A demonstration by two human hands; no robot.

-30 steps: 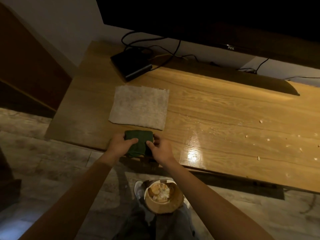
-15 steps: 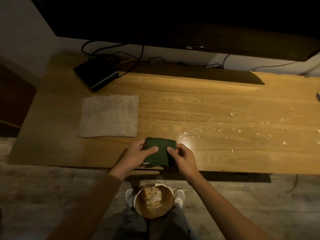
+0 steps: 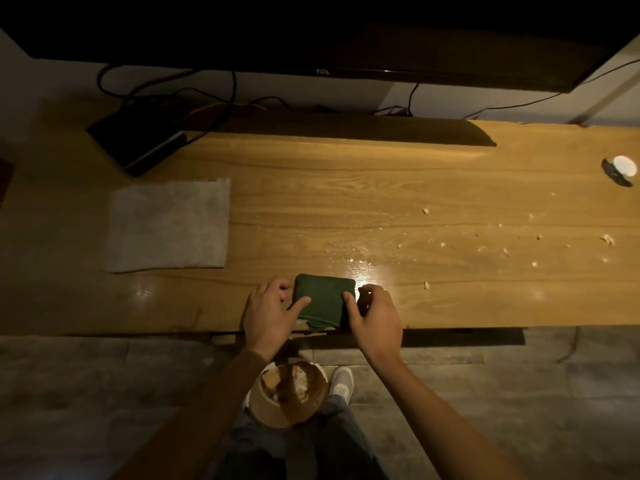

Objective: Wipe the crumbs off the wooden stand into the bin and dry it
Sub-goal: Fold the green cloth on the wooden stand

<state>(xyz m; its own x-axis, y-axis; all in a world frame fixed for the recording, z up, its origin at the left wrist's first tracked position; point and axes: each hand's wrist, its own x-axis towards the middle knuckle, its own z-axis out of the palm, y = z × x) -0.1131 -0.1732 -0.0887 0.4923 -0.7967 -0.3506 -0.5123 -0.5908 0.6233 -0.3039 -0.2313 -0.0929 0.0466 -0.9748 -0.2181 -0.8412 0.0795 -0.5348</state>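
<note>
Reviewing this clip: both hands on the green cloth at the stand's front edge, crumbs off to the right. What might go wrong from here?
1. The crumbs lie far right of the bin; a sweep straight off the edge would likely drop them on the floor.
2. The green cloth, held by the left hand and right hand, may smear the wet patch into the crumbs.
3. The small white object sits near the sweep path.

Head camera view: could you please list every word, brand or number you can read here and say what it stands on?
"TCL" on the lower bezel of the television.
No lettering can be read on the black box, the green cloth, the grey towel or the bin.
</note>
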